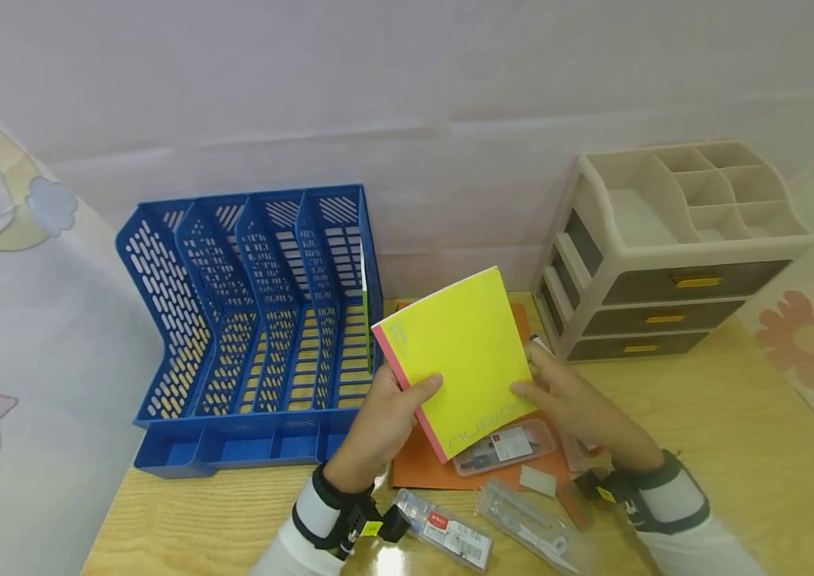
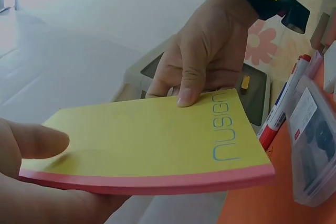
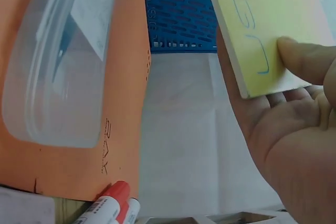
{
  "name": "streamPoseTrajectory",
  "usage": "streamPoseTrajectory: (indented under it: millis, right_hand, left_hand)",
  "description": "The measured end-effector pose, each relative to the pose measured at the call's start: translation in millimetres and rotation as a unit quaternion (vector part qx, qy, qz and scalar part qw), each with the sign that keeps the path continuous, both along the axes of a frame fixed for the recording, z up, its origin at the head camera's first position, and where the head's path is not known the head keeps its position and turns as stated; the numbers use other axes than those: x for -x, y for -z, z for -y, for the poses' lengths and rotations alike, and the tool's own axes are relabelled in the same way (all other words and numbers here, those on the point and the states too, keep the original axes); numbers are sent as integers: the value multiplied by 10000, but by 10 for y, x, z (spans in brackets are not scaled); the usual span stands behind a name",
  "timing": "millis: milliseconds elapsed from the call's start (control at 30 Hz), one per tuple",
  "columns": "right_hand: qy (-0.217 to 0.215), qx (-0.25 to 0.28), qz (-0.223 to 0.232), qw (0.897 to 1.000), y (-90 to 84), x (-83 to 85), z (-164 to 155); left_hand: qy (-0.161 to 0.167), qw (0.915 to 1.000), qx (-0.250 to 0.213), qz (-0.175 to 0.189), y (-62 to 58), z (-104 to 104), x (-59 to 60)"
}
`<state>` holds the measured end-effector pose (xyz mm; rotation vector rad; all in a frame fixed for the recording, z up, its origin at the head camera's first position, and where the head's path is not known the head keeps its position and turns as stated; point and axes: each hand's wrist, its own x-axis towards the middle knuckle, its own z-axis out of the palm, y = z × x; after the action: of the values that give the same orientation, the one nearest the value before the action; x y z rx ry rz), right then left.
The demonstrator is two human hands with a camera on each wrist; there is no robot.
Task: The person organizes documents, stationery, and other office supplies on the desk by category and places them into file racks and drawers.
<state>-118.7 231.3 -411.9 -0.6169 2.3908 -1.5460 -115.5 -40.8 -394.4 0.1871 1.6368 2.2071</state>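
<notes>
A yellow notebook (image 1: 460,352) with a pink spine is held up between both hands, tilted above the table. My left hand (image 1: 390,416) grips its spine side, thumb on the cover and fingers underneath. Opposite, my right hand (image 1: 565,392) pinches the other edge, its thumb (image 3: 307,61) on the cover by the printed lettering. Below the notebook lies an orange notebook (image 1: 414,472), partly hidden. On that rests a clear plastic case (image 1: 503,448) with a white label and dark items inside.
At left stands a blue file rack (image 1: 255,320), a thin green-edged book (image 1: 366,312) upright in its rightmost slot. A beige drawer organizer (image 1: 680,256) is at back right. Near the front are two clear cases (image 1: 446,528), (image 1: 532,524), an eraser (image 1: 538,480) and markers (image 2: 286,100).
</notes>
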Motion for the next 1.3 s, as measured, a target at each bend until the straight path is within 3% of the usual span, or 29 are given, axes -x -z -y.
streamPoseTrajectory:
  millis: [200, 333, 500, 633, 733, 900, 1000, 1100, 1200, 1300]
  right_hand:
    - [384, -360, -443, 9976, -46, -70, 32]
    - [516, -380, -703, 9955, -46, -84, 58]
    - [518, -578, -1020, 9917, -13, -49, 47]
    - [457, -844, -1157, 9886, -27, -36, 1]
    - [565, -1301, -1538, 9779, -68, -38, -41]
    - [787, -2196, -2336, 9439, -122, -8, -146]
    - [788, -2681, -2412, 9294, -167, 5, -220]
    - [766, -3054, -2248, 9221, -223, -5, -300]
    - [760, -3236, -2222, 9166, -271, -24, -363]
    - [784, -3345, -2391, 9082, -317, -50, -399]
  left_hand:
    - [310, 9988, 286, -262, -46, 43, -26]
    - [358, 9944, 766, -634, -138, 107, -64]
    - [331, 9797, 1482, -1309, -321, 260, -127]
    - [213, 9678, 1688, -1857, -456, 441, -160]
    - [-18, 9606, 1750, -2159, -558, 583, -186]
    - [-540, 9465, 1831, -2600, -751, 818, -276]
    - [-804, 9451, 1870, -2555, -860, 943, -348]
    - [-1039, 9433, 1997, -2441, -938, 1059, -398]
    - [-1241, 9447, 1938, -2335, -979, 1172, -421]
    - [-1501, 9409, 1931, -2344, -994, 1281, -448]
